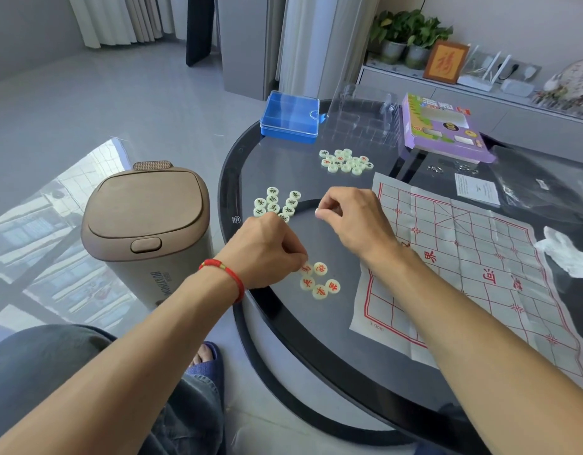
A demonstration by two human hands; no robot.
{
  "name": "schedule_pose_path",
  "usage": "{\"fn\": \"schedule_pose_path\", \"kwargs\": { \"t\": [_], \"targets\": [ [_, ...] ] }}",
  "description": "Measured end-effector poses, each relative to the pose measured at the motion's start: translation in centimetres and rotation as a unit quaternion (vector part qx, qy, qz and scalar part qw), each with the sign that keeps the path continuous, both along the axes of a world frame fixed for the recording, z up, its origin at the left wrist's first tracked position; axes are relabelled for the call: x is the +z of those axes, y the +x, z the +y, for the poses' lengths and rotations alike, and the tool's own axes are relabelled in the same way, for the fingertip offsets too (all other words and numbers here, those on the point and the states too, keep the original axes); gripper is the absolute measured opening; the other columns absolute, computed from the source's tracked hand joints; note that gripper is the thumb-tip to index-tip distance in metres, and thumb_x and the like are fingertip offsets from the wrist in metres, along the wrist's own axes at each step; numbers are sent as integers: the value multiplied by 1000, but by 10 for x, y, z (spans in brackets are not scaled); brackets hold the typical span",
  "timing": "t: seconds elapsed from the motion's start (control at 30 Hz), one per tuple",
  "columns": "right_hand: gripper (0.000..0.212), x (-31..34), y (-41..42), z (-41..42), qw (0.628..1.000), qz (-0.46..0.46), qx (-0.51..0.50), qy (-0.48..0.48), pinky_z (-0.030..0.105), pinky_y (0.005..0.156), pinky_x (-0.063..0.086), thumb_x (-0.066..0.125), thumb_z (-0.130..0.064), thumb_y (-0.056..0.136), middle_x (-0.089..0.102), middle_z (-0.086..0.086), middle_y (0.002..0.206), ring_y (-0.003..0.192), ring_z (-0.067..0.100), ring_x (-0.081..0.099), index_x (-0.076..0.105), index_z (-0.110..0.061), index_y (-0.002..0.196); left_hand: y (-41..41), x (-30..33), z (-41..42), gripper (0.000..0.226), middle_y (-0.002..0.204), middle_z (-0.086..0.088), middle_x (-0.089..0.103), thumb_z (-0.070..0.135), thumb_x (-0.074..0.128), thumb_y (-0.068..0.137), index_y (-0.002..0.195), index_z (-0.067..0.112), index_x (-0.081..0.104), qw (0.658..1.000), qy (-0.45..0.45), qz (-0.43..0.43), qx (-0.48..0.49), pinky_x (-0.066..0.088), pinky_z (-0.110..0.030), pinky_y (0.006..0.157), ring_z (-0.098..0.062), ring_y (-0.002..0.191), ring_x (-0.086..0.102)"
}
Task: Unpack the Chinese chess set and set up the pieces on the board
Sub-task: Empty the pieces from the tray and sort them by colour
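Observation:
On the dark glass table (316, 339) lie three groups of pale green chess pieces: black-lettered ones (277, 203) at the left, a mixed pile (345, 160) farther back, and red-lettered ones (319, 280) close to me. My left hand (270, 249), fingers curled, touches a red piece at the edge of the near group. My right hand (351, 221) hovers over the table with fingers curled and fingertips together; whether it holds a piece is hidden. The creased paper board (474, 270) with red lines lies unfolded at the right, with no pieces on it.
A blue plastic case (290, 118), a clear plastic tray (362, 116) and the purple packaging box (441, 129) stand at the back. A paper slip (477, 188), a dark plastic bag (546, 188) and a white tissue (565, 254) lie right. A brown bin (145, 228) stands left of the table.

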State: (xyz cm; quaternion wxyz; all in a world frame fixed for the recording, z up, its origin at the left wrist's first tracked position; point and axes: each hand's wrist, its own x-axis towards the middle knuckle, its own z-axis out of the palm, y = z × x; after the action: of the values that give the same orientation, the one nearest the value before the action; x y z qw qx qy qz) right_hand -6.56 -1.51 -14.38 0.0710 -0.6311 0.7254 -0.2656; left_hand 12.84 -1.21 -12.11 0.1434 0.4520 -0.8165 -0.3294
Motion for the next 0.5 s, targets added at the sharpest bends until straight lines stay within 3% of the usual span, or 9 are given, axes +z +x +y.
{"fn": "schedule_pose_path", "kwargs": {
  "t": [0.13, 0.23, 0.37, 0.5],
  "targets": [
    [4, 7, 6, 17, 975, -218, -32, 17, 22, 65, 51, 72, -20, 93, 76, -4, 76, 66, 5, 68, 71, -19, 97, 3, -3, -2, 14, 75, 8, 74, 18, 65, 91, 96, 19, 78, 999, -9, 23, 39, 57, -16, 70, -3, 68, 68],
    [4, 13, 11, 28, 960, -277, 13, 47, 21, 64, 51, 72, -18, 94, 77, -3, 79, 65, 4, 67, 73, -18, 98, -1, -6, -1, 13, 76, 9, 70, 29, 68, 92, 96, 19, 75, 993, -21, 69, 89, 48, -5, 56, -2, 62, 64],
    [6, 17, 21, 34, 955, -275, 78, 86, 22, 64, 56, 73, -20, 93, 77, -3, 80, 68, 7, 69, 73, -18, 99, -3, -7, -1, 21, 74, 1, 75, 36, 71, 90, 92, 15, 73, 979, 93, 152, 101, 56, -20, 56, -8, 58, 68],
    [10, 9, 19, 19, 990, -126, 20, 55, 31, 73, 57, 74, -35, 90, 74, -9, 83, 80, 9, 69, 73, -25, 91, 4, -8, -9, 8, 73, 3, 73, 23, 72, 87, 83, 19, 77, 988, 8, 58, 143, 51, -14, 55, -6, 64, 67]
  ]
}}
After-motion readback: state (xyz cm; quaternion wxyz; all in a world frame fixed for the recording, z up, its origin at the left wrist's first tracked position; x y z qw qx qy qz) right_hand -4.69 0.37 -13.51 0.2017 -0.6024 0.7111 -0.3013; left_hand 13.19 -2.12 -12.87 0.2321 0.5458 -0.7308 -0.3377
